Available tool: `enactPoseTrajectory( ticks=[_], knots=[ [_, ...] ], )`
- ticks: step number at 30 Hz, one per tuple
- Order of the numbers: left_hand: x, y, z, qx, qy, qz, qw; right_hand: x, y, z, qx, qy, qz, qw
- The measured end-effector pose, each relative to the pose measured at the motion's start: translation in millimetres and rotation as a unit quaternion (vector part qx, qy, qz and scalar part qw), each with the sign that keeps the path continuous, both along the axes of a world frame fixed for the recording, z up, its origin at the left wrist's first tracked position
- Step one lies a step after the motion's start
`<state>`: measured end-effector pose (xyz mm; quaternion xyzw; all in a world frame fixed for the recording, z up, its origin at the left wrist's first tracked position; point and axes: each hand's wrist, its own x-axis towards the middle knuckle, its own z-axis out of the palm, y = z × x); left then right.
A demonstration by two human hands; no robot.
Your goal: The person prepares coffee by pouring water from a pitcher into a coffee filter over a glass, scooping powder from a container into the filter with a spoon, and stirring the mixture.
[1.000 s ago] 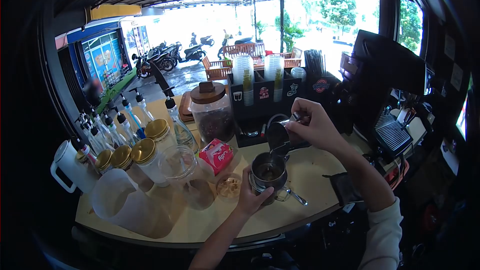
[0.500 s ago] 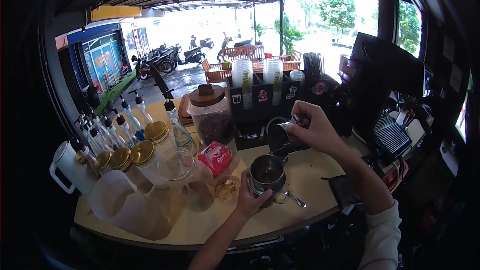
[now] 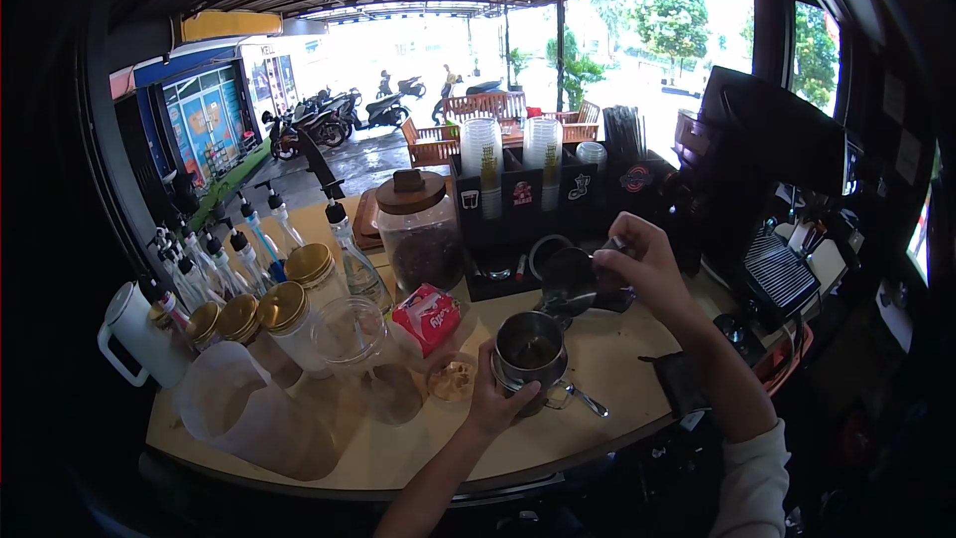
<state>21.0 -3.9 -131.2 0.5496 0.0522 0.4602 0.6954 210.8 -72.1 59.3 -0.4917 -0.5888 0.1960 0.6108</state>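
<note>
My left hand (image 3: pixel 498 397) is wrapped round the side of a metal cup (image 3: pixel 531 347), which has some dark liquid in its bottom. My right hand (image 3: pixel 642 264) grips the handle of a dark metal pitcher (image 3: pixel 575 284), tilted with its mouth above and just behind the cup's rim. Whether liquid is flowing between them cannot be made out. A spoon (image 3: pixel 590 401) lies right of the cup. Left of my left hand stands a small clear cup (image 3: pixel 451 379) with pale brown pieces, and behind it a red and white packet (image 3: pixel 428 318).
On the counter (image 3: pixel 398 458) stand a large clear jar (image 3: pixel 347 332), gold-lidded jars (image 3: pixel 284 307), several pump bottles, a white jug (image 3: pixel 144 334) and a wooden-lidded jar (image 3: pixel 420 234). A black organizer (image 3: pixel 538 194) holds plastic cups. A dark pouch (image 3: pixel 684 379) lies at right.
My right hand and the pitcher have moved slightly right and down, and the pitcher has changed its tilt. My left hand stays round the metal cup.
</note>
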Motion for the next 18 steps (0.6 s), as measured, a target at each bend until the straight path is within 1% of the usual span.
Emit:
enactPoseTrajectory(
  ticks=[3,4,5,6,7,9,12,13,14,16,18],
  knots=[
    [-3.3,-0.6,5.4,0.028,0.017,0.023,0.999,18.5,-9.6,-26.8,-0.008,0.139,-0.03,0.99],
    [-5.5,-1.2,9.7,0.056,0.036,0.043,0.997,25.0,-11.3,-40.9,-0.009,0.139,-0.031,0.99],
    [-6.7,-2.0,13.1,0.084,0.054,0.064,0.993,32.2,-12.7,-56.8,0.0,0.184,-0.048,0.982],
    [-6.9,-2.8,15.0,0.083,0.054,0.064,0.993,39.1,-13.5,-73.4,0.009,0.229,-0.065,0.971],
    [-7.4,-3.9,16.2,0.084,0.055,0.067,0.993,44.8,-14.2,-91.3,0.008,0.229,-0.065,0.971],
    [-6.7,-4.3,17.1,0.083,0.056,0.07,0.993,57.3,-14.0,-128.8,0.02,0.324,-0.093,0.941],
    [-4.8,-3.8,13.3,0.064,0.041,0.056,0.996,85.0,-14.4,-188.8,0.014,0.342,-0.083,0.936],
    [-5.4,-3.2,11.0,0.065,0.044,0.06,0.995,86.1,-15.7,-199.9,0.006,0.367,-0.08,0.927],
    [-5.2,-2.5,11.8,0.067,0.047,0.064,0.995,85.6,-15.6,-205.0,0.004,0.369,-0.082,0.926],
    [-5.9,-4.5,15.1,0.065,0.051,0.067,0.994,82.2,-15.8,-217.4,-0.005,0.435,-0.115,0.893],
    [-6.0,-4.8,14.7,0.048,0.035,0.04,0.997,84.8,-10.2,-231.4,0.003,0.443,-0.126,0.888]
  ],
)
